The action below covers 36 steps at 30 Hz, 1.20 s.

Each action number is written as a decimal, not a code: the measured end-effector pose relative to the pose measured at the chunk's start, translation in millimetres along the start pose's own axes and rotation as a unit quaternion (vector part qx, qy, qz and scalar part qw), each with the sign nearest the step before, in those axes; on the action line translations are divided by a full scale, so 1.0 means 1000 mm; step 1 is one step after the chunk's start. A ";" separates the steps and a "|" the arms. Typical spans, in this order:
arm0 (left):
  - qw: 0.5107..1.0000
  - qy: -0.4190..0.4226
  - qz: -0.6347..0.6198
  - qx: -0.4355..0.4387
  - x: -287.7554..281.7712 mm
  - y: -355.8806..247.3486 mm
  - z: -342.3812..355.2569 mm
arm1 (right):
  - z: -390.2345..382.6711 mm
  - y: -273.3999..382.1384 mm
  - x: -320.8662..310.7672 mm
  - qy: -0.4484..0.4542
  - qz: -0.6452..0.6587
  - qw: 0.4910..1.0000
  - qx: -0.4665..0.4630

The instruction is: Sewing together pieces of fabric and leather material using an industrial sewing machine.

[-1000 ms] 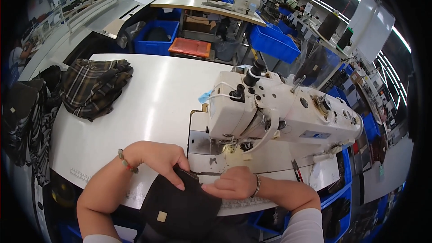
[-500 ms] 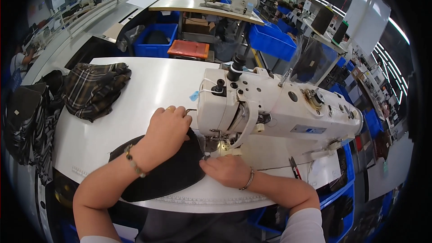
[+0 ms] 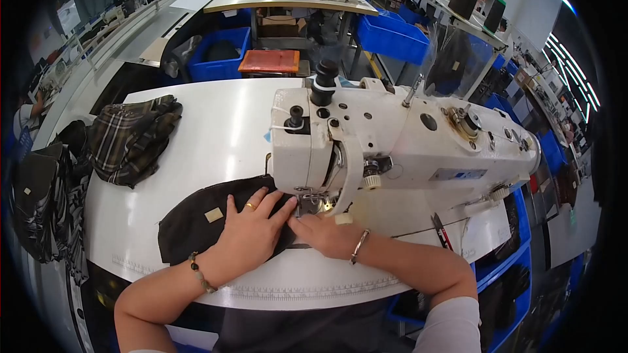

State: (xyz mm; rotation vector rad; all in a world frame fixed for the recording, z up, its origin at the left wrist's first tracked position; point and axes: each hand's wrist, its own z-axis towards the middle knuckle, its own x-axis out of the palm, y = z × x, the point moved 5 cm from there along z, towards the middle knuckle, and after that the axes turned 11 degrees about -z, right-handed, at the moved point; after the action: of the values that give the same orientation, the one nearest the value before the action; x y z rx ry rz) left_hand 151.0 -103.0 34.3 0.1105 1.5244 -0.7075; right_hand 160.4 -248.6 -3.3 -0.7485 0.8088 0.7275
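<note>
A dark fabric piece (image 3: 190, 225) with a small beige patch (image 3: 214, 214) lies at the needle area of a white sewing machine (image 3: 399, 137). My left hand (image 3: 252, 232) rests flat on this fabric, fingers spread, with fingertips close to the presser foot (image 3: 307, 204). My right hand (image 3: 325, 234) is on the other side of the foot, fingers curled together at the fabric's right edge; its fingertips are partly hidden. A small cream piece (image 3: 343, 219) shows against the right hand's far side; whether it is held I cannot tell.
Brown plaid fabric (image 3: 134, 137) sits at the table's far left, beside a hanging pile of dark pieces (image 3: 42, 202). Red-and-black snips (image 3: 442, 232) lie to the right. Blue bins (image 3: 392, 38) and another sewing table (image 3: 261, 0) stand beyond.
My left hand has come down from the lever by the machine head and spread onto the fabric. The fabric now lies differently, its beige patch showing. My right hand stays near the foot.
</note>
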 end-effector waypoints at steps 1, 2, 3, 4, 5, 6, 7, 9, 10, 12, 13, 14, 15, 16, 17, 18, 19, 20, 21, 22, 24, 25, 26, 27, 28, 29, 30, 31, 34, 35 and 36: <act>1.000 0.006 -0.005 -0.007 0.000 0.003 0.006 | 0.002 -0.003 -0.002 0.002 0.004 1.000 0.007; 1.000 0.009 0.002 -0.006 0.000 0.005 0.010 | 0.008 -0.008 -0.006 0.024 -0.011 1.000 0.000; 1.000 -0.002 0.006 -0.001 0.000 0.009 0.016 | 0.012 -0.012 -0.007 0.046 -0.025 0.999 -0.007; 1.000 -0.013 -0.001 0.020 -0.002 0.010 0.021 | 0.010 -0.013 -0.004 0.095 -0.021 0.995 0.004; 0.999 -0.021 -0.011 0.039 -0.003 0.012 0.026 | 0.011 -0.014 -0.002 0.033 -0.020 0.999 0.013; 0.999 -0.005 -0.015 0.048 -0.001 0.016 0.030 | 0.008 -0.016 -0.005 0.023 -0.047 0.999 0.001; 0.998 0.010 -0.020 0.055 0.002 0.022 0.036 | 0.010 -0.019 -0.011 0.012 -0.074 0.997 -0.012; 0.997 0.040 -0.039 0.046 0.005 0.033 0.039 | 0.012 -0.018 -0.013 0.014 -0.071 0.997 -0.010; 0.996 0.038 -0.056 0.063 0.008 0.035 0.041 | 0.012 -0.017 -0.013 0.022 -0.085 0.996 -0.015; 0.992 0.032 -0.086 0.082 0.009 0.034 0.042 | 0.011 -0.014 -0.018 0.025 -0.066 0.997 -0.005; 0.993 0.040 -0.083 0.078 0.010 0.033 0.042 | 0.010 -0.014 -0.020 0.031 -0.055 0.998 0.002; 0.991 0.040 -0.093 0.084 0.009 0.030 0.043 | 0.009 -0.014 -0.024 0.008 -0.055 0.998 0.006; 0.990 0.039 -0.104 0.090 0.008 0.029 0.044 | 0.009 -0.015 -0.025 0.006 -0.049 0.999 0.010; 0.989 0.034 -0.108 0.094 0.009 0.030 0.044 | 0.009 -0.013 -0.025 0.015 -0.051 0.998 0.015; 0.989 0.038 -0.108 0.092 0.007 0.031 0.045 | 0.009 -0.011 -0.025 0.025 -0.053 0.998 0.019; 0.988 0.057 -0.115 0.085 0.005 0.032 0.047 | 0.009 -0.010 -0.025 0.025 -0.050 0.998 0.021; 0.986 0.075 -0.123 0.079 0.005 0.032 0.049 | 0.009 -0.010 -0.026 0.027 -0.061 0.997 0.024; 0.986 0.059 -0.126 0.092 0.003 0.032 0.049 | 0.009 -0.010 -0.026 0.029 -0.072 0.997 0.027; 0.986 0.060 -0.126 0.091 0.003 0.033 0.047 | 0.010 -0.009 -0.025 0.030 -0.070 0.997 0.028; 0.986 0.053 -0.129 0.095 0.003 0.035 0.046 | 0.011 -0.008 -0.025 0.027 -0.078 0.996 0.021; 0.985 0.046 -0.132 0.097 0.002 0.038 0.045 | 0.012 -0.005 -0.025 0.025 -0.085 0.996 0.013; 0.984 0.036 -0.139 0.107 0.001 0.038 0.046 | 0.013 -0.005 -0.026 0.027 -0.085 0.996 0.022; 0.982 0.027 -0.146 0.116 0.000 0.038 0.046 | 0.013 -0.005 -0.027 0.028 -0.084 0.996 0.031; 0.982 0.028 -0.146 0.115 0.000 0.038 0.047 | 0.011 -0.004 -0.026 0.028 -0.082 0.996 0.030; 0.984 0.045 -0.143 0.097 -0.001 0.037 0.048 | 0.009 -0.004 -0.025 0.029 -0.074 0.996 0.033; 0.985 0.062 -0.139 0.079 0.000 0.037 0.049 | 0.007 -0.005 -0.023 0.029 -0.065 0.997 0.036; 0.986 0.065 -0.136 0.078 0.001 0.036 0.049 | 0.005 -0.005 -0.022 0.026 -0.062 0.997 0.039; 0.986 0.049 -0.134 0.088 0.000 0.034 0.049 | 0.004 -0.004 -0.022 0.014 -0.065 0.997 0.041; 0.988 -0.016 -0.098 0.120 0.002 0.030 0.051 | 0.000 -0.004 -0.022 0.015 -0.061 0.997 0.049; 0.985 -0.070 -0.071 0.140 -0.002 0.028 0.051 | -0.001 -0.003 -0.022 0.031 -0.056 0.997 0.048; 0.985 -0.064 -0.068 0.143 -0.002 0.027 0.051 | 0.000 -0.003 -0.022 0.030 -0.055 0.997 0.055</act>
State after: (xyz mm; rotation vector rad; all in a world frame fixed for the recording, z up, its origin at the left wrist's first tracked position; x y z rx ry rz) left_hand 208.8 -105.7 31.2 0.1745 1.3092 -1.0229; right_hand 152.5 -256.6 15.4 -0.7124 0.8481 0.5600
